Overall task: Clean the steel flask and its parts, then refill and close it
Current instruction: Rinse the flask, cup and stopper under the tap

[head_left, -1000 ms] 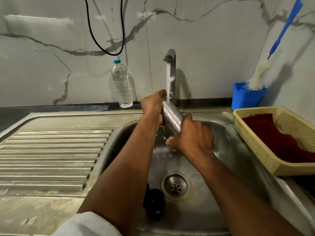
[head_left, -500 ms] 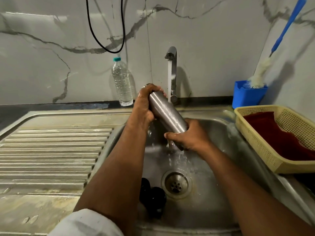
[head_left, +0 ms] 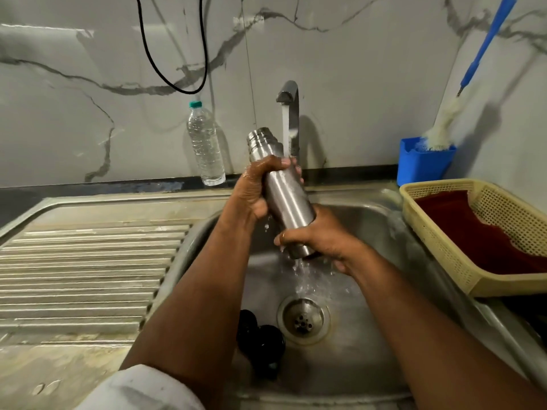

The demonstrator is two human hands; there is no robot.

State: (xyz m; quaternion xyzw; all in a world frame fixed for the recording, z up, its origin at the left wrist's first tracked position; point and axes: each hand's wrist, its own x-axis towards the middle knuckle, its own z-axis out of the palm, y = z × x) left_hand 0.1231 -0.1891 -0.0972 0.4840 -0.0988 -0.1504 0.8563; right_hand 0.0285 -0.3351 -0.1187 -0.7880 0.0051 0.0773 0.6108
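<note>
Rinsing the brushed steel cylindrical flask under my tap.
My left hand grips its neck; my right hand wraps its base.

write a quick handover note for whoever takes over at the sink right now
Left hand grips the steel flask near its open neck; right hand grips its base.
Flask is tilted over the sink, beside the running tap; water runs off its base.
Two black parts lie in the sink by the drain.
Done: cap off, outside wetted.
Left: finish washing, clean parts, refill, close.
</note>
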